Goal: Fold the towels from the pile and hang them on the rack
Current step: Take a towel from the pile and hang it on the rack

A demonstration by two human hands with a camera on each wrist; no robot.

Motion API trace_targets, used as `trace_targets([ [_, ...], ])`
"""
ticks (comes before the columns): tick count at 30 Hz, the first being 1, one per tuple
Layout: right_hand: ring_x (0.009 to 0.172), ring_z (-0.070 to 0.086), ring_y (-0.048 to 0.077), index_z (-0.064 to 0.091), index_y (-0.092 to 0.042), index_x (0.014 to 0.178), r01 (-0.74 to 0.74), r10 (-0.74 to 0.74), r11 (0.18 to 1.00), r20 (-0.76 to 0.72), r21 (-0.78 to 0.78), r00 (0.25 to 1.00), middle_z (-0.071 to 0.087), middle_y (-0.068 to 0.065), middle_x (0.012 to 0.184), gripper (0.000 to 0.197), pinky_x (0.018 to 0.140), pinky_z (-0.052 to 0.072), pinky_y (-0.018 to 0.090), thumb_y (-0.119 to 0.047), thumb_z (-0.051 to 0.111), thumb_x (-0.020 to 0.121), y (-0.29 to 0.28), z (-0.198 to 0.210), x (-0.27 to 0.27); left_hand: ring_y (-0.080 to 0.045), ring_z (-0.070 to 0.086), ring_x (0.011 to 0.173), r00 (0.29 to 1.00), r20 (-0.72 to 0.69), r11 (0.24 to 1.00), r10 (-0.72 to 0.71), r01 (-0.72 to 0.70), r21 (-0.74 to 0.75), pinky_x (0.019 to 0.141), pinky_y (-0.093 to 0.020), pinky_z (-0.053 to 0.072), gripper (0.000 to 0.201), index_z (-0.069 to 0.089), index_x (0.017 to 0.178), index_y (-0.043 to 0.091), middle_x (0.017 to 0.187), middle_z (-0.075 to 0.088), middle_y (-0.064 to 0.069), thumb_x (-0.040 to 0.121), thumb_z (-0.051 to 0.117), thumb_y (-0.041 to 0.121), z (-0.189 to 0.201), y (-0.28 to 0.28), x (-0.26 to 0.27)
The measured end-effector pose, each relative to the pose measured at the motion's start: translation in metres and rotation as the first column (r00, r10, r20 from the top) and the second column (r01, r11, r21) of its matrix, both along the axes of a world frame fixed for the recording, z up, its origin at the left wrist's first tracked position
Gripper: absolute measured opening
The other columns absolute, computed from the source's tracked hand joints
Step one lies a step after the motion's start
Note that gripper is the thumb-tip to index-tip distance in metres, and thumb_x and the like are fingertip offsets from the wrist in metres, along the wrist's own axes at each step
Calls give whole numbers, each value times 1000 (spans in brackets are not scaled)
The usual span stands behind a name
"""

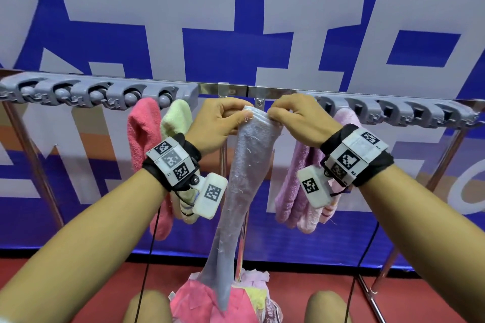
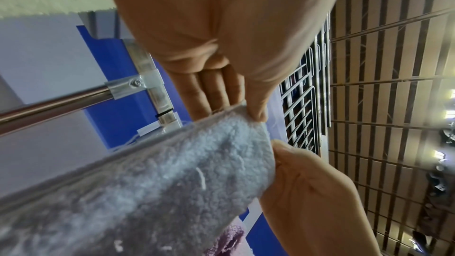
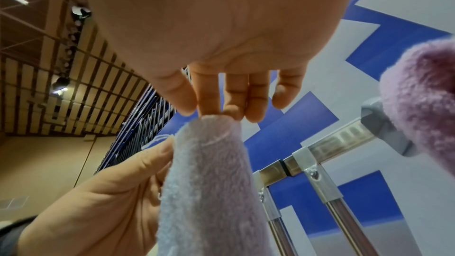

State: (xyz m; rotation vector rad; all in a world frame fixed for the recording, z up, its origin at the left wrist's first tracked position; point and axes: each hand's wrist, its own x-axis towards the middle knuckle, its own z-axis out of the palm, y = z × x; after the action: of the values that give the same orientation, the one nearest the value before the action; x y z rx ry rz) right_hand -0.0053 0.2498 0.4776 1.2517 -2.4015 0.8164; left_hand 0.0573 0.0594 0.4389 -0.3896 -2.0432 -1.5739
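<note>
A long pale blue-grey towel (image 1: 248,165) hangs from both hands just below the rack's steel bar (image 1: 236,90). My left hand (image 1: 225,119) pinches its top left corner, and my right hand (image 1: 291,118) pinches the top right corner. The wrist views show the same towel (image 2: 172,178) (image 3: 209,182) held between thumb and fingertips. Its lower end trails down into the pile of towels (image 1: 225,301) on the floor between my knees. The rack carries grey clip rails at left (image 1: 105,94) and right (image 1: 409,113).
A pink towel (image 1: 143,139) and a pale green towel (image 1: 175,118) hang at the left; lilac and light pink towels (image 1: 301,186) hang at the right. A blue and white banner (image 1: 236,21) stands behind the rack. The floor (image 1: 78,283) is red.
</note>
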Motion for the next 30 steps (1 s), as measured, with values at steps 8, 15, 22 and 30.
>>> trace_targets([
  [8,50,49,-7,78,-20,74,37,-69,984,185,175,980,58,-17,52,14,46,34,8,-27,71,83,-4,8,4,-11,73,89,998,-57,999,-39,37,-40,73,-20,55,17,67,109,2,96,74,-1,94,60,0,-4,0,6],
  [15,44,40,4,75,-12,69,-33,-28,972,252,234,967,51,-12,45,18,45,33,14,-18,67,84,-11,6,11,-10,72,90,997,-42,996,-62,59,-68,73,-20,55,19,67,105,16,94,75,7,93,62,2,-8,1,7],
  [22,54,34,13,55,-3,59,89,-124,989,321,121,939,38,-2,52,24,50,29,26,-13,60,80,-11,6,9,-5,70,89,995,-23,992,-97,95,-79,72,-19,54,19,67,107,9,92,75,10,92,62,-1,-10,-1,8],
  [30,63,41,21,47,-16,44,40,-50,999,436,33,899,45,6,60,11,56,37,33,-21,48,54,-14,6,11,-10,72,89,994,-7,994,-106,105,-35,70,-21,56,19,66,106,11,93,75,6,93,60,-1,-9,-1,11],
])
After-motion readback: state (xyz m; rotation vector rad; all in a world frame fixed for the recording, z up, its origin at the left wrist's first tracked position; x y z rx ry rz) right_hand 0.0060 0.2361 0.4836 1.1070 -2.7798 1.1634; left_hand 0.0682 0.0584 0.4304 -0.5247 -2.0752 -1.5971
